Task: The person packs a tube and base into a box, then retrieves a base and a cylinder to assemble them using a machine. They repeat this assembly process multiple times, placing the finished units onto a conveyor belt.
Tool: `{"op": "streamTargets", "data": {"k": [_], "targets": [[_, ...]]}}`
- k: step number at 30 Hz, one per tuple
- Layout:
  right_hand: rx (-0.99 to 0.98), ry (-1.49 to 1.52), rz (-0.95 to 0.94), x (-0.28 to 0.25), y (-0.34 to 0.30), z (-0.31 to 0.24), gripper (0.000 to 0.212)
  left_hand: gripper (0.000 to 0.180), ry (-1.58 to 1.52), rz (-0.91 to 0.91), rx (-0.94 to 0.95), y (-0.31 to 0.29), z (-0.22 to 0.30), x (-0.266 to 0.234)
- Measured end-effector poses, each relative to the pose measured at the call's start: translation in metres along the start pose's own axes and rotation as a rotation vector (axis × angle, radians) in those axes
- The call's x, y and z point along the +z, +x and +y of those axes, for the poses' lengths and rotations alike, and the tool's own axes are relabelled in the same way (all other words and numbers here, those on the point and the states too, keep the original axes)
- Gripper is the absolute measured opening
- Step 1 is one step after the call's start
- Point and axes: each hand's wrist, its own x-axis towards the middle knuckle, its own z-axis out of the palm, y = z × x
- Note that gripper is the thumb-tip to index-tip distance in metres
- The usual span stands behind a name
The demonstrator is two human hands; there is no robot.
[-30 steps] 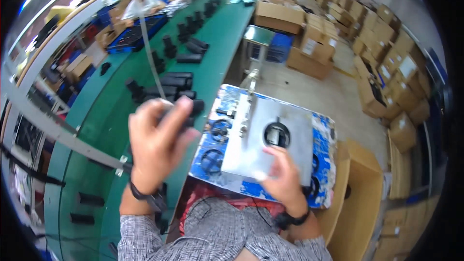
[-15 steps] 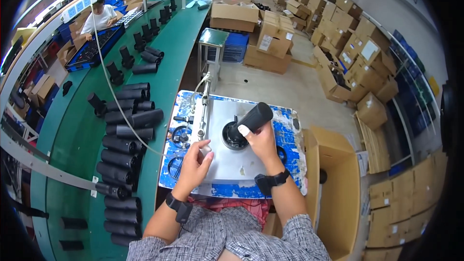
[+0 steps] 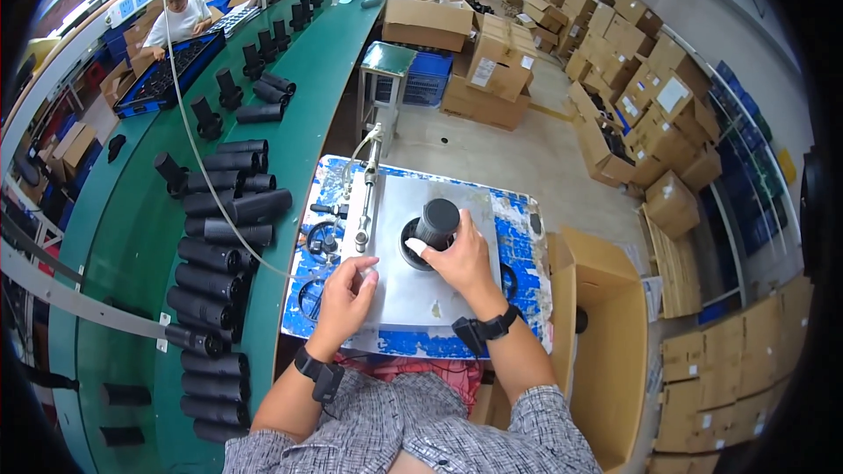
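Head view: right hand [image 3: 461, 259] wraps a black cylinder [image 3: 436, 221], upright in the round socket [image 3: 413, 250] at the centre of the grey fixture plate [image 3: 408, 290]. Left hand [image 3: 344, 294] lies on the plate's near-left part, fingers loosely curled, holding nothing I can make out.

Step, as judged: seating the part. Next calls for steady downward pressure, cylinder kept square.

Similar black cylinders [image 3: 219, 233] lie on the green conveyor [image 3: 132, 237], left.

Brown cardboard boxes [image 3: 667, 114] stacked along the right — some white-labelled — one open carton [image 3: 606, 333] beside the bench.
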Motion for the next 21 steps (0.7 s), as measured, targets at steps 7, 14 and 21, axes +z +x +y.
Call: {"op": "streamTargets", "data": {"k": [7,14,21], "targets": [[-0.167,0.098,-0.161,0.001,0.018,0.042,0.077,0.020,-0.002,0.007,0.032,-0.002,0.000,0.002],[-0.035,0.144,-0.092,-0.003,0.005,0.013,0.071,0.016,-0.123,-0.016,0.020,-0.003,-0.003,-0.005],[-0.030,0.148,-0.153,-0.020,0.006,0.010,0.067,0.016,0.393,0.172,0.355,0.085,-0.016,-0.063]]}}
